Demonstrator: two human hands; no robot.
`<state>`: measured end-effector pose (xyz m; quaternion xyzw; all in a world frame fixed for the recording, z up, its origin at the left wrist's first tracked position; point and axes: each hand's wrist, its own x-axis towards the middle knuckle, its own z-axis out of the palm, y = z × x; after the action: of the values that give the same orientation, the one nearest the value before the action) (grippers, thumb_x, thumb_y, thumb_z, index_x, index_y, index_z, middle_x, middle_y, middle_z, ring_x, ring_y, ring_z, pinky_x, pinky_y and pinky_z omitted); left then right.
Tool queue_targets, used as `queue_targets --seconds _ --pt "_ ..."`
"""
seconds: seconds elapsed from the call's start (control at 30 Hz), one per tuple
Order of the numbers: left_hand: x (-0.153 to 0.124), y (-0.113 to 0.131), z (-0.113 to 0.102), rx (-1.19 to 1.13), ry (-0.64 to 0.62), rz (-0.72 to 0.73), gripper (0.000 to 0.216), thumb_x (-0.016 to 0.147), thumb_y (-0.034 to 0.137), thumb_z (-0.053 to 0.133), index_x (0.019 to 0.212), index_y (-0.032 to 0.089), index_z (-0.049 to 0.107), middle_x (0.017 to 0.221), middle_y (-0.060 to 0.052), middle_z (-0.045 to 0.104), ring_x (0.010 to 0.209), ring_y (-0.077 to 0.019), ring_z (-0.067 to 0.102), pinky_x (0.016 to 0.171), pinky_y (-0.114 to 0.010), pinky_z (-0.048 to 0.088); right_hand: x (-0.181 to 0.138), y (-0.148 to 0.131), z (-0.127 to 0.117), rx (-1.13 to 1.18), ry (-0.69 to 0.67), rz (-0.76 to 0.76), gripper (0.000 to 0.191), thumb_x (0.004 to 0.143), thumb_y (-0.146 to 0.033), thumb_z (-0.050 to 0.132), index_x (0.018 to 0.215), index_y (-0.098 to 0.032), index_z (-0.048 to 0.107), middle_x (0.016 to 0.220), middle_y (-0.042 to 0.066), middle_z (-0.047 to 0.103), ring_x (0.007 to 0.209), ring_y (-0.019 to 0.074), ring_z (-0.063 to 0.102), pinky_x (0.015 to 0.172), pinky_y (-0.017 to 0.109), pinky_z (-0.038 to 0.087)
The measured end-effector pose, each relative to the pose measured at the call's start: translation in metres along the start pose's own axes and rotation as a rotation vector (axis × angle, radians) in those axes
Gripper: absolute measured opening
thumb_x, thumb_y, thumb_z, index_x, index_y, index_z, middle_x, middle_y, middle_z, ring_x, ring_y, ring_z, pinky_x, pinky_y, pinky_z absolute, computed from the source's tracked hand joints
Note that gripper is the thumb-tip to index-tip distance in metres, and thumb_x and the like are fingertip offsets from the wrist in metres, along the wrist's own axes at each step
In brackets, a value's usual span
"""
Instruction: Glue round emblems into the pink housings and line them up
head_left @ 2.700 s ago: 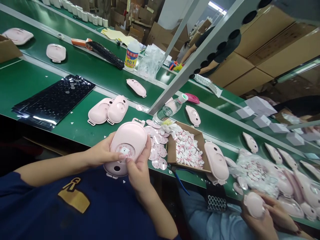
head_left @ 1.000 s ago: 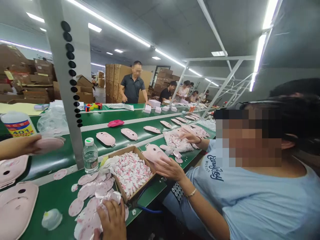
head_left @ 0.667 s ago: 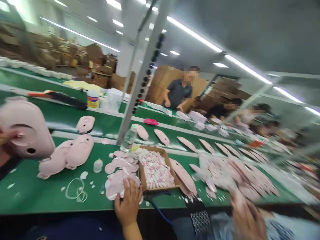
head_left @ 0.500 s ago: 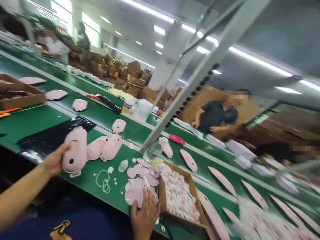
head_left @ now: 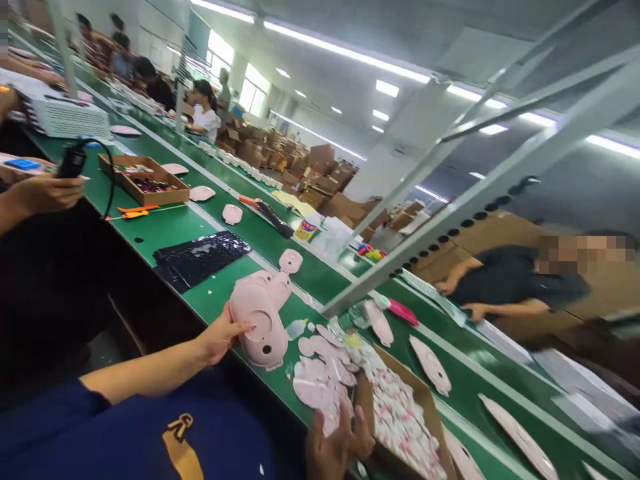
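My left hand point(head_left: 220, 337) is closed around the edge of a pink pig-shaped plastic shell point(head_left: 256, 319), held tilted just above the near edge of the green belt point(head_left: 165, 230). More pink shells point(head_left: 280, 280) lie right behind it. My right hand point(head_left: 336, 443) is low at the frame's bottom edge. Its fingers rest outstretched on a pile of round pink stickers point(head_left: 320, 373), beside an open cardboard box point(head_left: 361, 400) filled with small pink-and-white pieces point(head_left: 400, 420).
A black sheet point(head_left: 200, 257) lies left on the belt, past it a cardboard tray point(head_left: 145, 180). A glue bottle point(head_left: 306, 230), a slanted metal post point(head_left: 450, 213) and more pink shells point(head_left: 430, 363) stand beyond. A co-worker's hand point(head_left: 47, 193) holds a black device at left.
The view swung left along the line. My left hand brought the pink shell in from the left towards the sticker pile. My right hand stayed on the stickers.
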<state>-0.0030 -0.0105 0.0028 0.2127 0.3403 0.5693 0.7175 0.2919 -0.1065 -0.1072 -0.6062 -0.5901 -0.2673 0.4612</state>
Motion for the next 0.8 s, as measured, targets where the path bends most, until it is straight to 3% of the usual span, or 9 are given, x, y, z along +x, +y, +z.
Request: queue_targets --seconds 0.1,0.2,0.3,0.4,0.53,0.6,0.73,0.8 --pt "-0.009 -0.006 0.017 0.026 -0.095 -0.045 0.106 0.054 0.026 0.098 0.146 0.033 0.046 0.114 -0.005 0.073 0.097 -0.0255 0.069 0.077 -0.032 0.055 -0.003 -0.046 -0.009 0.303 -0.194 0.158 0.060 0.095 -0.045 0.061 0.148 -0.025 0.044 0.146 0.018 0.049 0.139 0.0378 0.043 0.113 0.065 0.033" --pt "-0.020 -0.026 0.030 0.058 -0.259 -0.069 0.105 0.055 0.042 0.098 0.146 0.031 0.047 0.118 -0.009 0.072 0.110 -0.0308 0.067 0.090 -0.040 0.053 -0.005 -0.087 -0.001 0.819 -0.445 0.565 0.077 0.094 -0.061 0.056 0.156 -0.025 0.028 0.152 0.016 0.046 0.140 0.0324 0.048 0.114 0.057 0.039" --pt "-0.026 -0.046 0.024 0.158 -0.424 -0.084 0.103 0.056 0.049 0.096 0.145 0.027 0.050 0.119 -0.012 0.073 0.122 -0.0344 0.061 0.109 -0.046 0.043 0.006 -0.106 0.001 1.209 -0.360 0.938 0.083 0.088 -0.066 0.062 0.154 -0.029 0.030 0.142 0.012 0.059 0.128 0.0266 0.060 0.113 0.052 0.043" --pt "-0.019 -0.051 0.005 0.173 -0.520 -0.148 0.097 0.054 0.056 0.093 0.139 0.026 0.058 0.115 -0.012 0.074 0.121 -0.0372 0.062 0.109 -0.047 0.043 0.027 -0.101 -0.011 1.337 -0.205 1.120 0.079 0.079 -0.064 0.072 0.146 -0.032 0.043 0.126 0.008 0.070 0.114 0.0249 0.067 0.107 0.050 0.048" --pt "0.002 -0.046 -0.006 0.017 -0.607 -0.464 0.077 0.070 0.080 0.064 0.124 0.025 0.068 0.113 -0.012 0.075 0.098 -0.0371 0.071 0.085 -0.049 0.056 0.048 -0.094 -0.025 1.294 -0.188 1.139 0.076 0.072 -0.063 0.078 0.135 -0.029 0.053 0.120 0.008 0.071 0.107 0.0255 0.069 0.097 0.046 0.055" --pt "0.008 -0.047 -0.004 0.075 -0.625 -0.579 0.071 0.073 0.078 0.065 0.118 0.024 0.072 0.109 -0.011 0.077 0.097 -0.0367 0.072 0.084 -0.047 0.057 0.051 -0.098 -0.022 1.207 -0.198 1.067 0.071 0.074 -0.060 0.078 0.132 -0.026 0.055 0.121 0.008 0.070 0.110 0.0244 0.067 0.100 0.044 0.053" --pt "0.011 -0.056 -0.009 0.331 -0.584 -0.533 0.059 0.058 0.045 0.092 0.110 0.023 0.076 0.105 -0.010 0.079 0.099 -0.0354 0.074 0.086 -0.038 0.057 0.048 -0.100 -0.012 0.932 -0.331 0.799 0.055 0.094 -0.055 0.058 0.139 -0.023 0.050 0.134 0.010 0.061 0.122 0.0224 0.060 0.108 0.041 0.048" --pt "0.012 -0.058 -0.021 0.329 -0.464 -0.459 0.060 0.055 0.043 0.094 0.108 0.023 0.077 0.103 -0.011 0.079 0.094 -0.0351 0.075 0.078 -0.036 0.060 0.047 -0.085 -0.012 0.660 -0.401 0.622 0.052 0.101 -0.050 0.044 0.144 -0.022 0.045 0.135 0.012 0.059 0.116 0.0201 0.061 0.100 0.039 0.052"
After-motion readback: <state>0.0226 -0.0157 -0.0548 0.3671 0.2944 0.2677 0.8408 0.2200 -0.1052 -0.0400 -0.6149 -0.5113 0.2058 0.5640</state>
